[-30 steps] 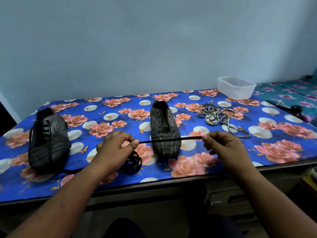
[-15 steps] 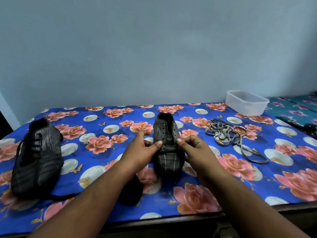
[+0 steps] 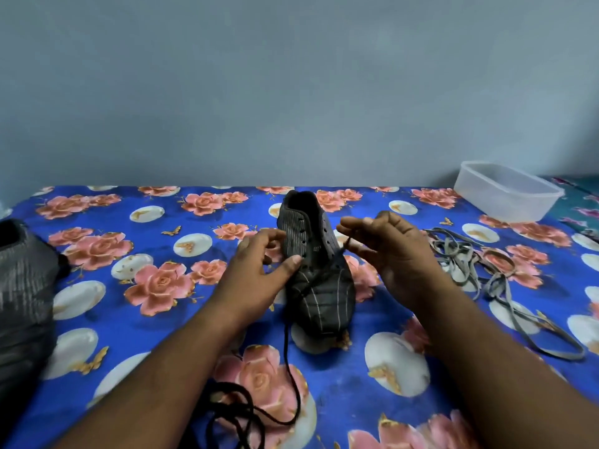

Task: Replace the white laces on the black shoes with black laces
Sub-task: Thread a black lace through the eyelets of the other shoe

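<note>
A black striped shoe (image 3: 316, 267) is set near the middle of the bench (image 3: 155, 325), which is covered by a blue cloth printed with pink roses; its toe is turned toward the person and its eyelets are seen bare. The left hand (image 3: 259, 280) is laid against the shoe's left side, the thumb pressed at the lower eyelets and the fingers (image 3: 265, 236) loosely extended, nothing being gripped by them. The right hand (image 3: 393, 254) is held just right of the shoe; an end of the black lace (image 3: 288, 361) is pinched between its thumb and forefinger at the right eyelet row; the remaining fingers are spread wide. The lace is trailed down from the shoe's front to a loose coil at the near edge, partly hidden by the left forearm. A second dark shoe (image 3: 22, 286) is seen at the far left; the removed pale laces (image 3: 479, 267) are heaped to the right; a clear plastic tub (image 3: 505, 192) is placed at the back right corner.
</note>
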Motion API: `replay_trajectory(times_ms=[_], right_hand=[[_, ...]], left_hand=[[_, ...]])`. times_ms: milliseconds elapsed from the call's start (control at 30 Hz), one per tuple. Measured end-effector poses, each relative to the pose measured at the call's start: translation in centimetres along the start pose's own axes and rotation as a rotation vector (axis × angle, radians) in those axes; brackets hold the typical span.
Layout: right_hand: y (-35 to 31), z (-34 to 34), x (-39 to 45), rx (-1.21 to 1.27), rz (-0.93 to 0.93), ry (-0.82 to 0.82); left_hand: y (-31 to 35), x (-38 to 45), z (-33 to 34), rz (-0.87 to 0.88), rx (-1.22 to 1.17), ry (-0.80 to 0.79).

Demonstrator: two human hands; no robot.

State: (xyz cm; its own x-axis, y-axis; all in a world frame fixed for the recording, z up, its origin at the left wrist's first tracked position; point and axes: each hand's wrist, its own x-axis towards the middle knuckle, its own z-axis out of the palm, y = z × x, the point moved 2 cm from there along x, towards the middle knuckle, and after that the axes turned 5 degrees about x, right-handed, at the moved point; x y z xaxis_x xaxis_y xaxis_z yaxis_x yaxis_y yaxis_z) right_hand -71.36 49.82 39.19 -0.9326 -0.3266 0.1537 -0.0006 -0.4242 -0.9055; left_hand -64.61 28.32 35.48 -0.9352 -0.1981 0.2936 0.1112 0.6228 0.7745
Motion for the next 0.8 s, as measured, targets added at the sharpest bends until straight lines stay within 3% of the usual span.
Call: replay_trajectory(times_ms=[100,200,400,533,633,800], right_hand=[[0.3,-0.9,0.2,0.089,0.000,0.008],[0.3,-0.9,0.1,0.014,0.002,-0.038],[0.5,-1.1,0.0,-0.435,-0.004,-0.123],[-0.2,-1.4,-0.3,-0.592,-0.048,-0.183],[-0.6,-1.3,-0.3,-0.736,-0.106,-0.224],[-0.5,-1.5,-0.4,-0.793,-0.159,-0.256]], left_hand=[[0.5,-0.2,0.3,0.141,0.095,0.013],[1.2,-0.3,0.5,0.220,0.185,0.022],[2.5,-0.5,0.2,0.207,0.356,0.004],[4.4,0.2,-0.3,0.093,0.477,-0.146],[5.0,1.0,-0.3,0.110,0.569,-0.198],[2.9,0.8,-0.5,0.194,0.173,-0.138]])
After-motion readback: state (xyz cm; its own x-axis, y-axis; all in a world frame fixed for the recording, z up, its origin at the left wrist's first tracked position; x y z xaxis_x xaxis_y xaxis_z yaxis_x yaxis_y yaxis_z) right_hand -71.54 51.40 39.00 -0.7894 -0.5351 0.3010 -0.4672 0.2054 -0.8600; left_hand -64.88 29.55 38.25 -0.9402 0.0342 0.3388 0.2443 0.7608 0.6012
